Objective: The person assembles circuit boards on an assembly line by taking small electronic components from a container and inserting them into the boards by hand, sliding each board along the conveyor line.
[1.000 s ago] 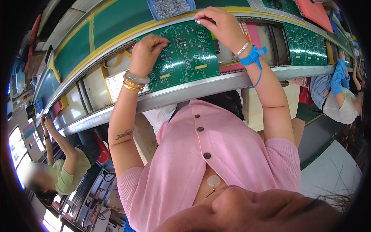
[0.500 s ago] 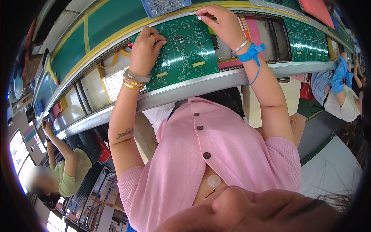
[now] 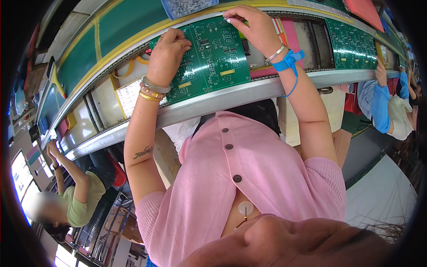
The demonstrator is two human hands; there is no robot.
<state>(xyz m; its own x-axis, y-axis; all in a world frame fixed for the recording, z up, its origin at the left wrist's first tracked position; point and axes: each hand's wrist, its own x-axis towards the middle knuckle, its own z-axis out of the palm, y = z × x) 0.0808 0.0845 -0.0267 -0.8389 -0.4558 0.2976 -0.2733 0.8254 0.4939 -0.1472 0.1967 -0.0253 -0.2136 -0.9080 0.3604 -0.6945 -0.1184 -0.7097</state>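
A green circuit board (image 3: 209,66) with chips, digit displays and yellow parts lies across the conveyor rails in front of me. Over its left part, my left hand (image 3: 168,55) is closed, thumb and fingers pressed together near the surface; whatever they pinch is hidden. My right hand (image 3: 252,29) is at the far right corner, thumb and forefinger brought together in a pinch. Anything between those fingertips is too small to make out. A blue wrist strap (image 3: 288,61) with a cord circles my right wrist.
Beyond the board stands a blue bin (image 3: 189,6) of small clear parts. Another green circuit board (image 3: 353,44) sits farther right on the line. The near metal rail (image 3: 200,100) runs before my body. Co-workers sit left and right; one wears a green shirt (image 3: 80,204).
My left hand has shifted slightly away from me over the board, still pinched. My right hand stays near the far corner with its fingertips slightly moved. At right, a co-worker's arm has moved toward the line.
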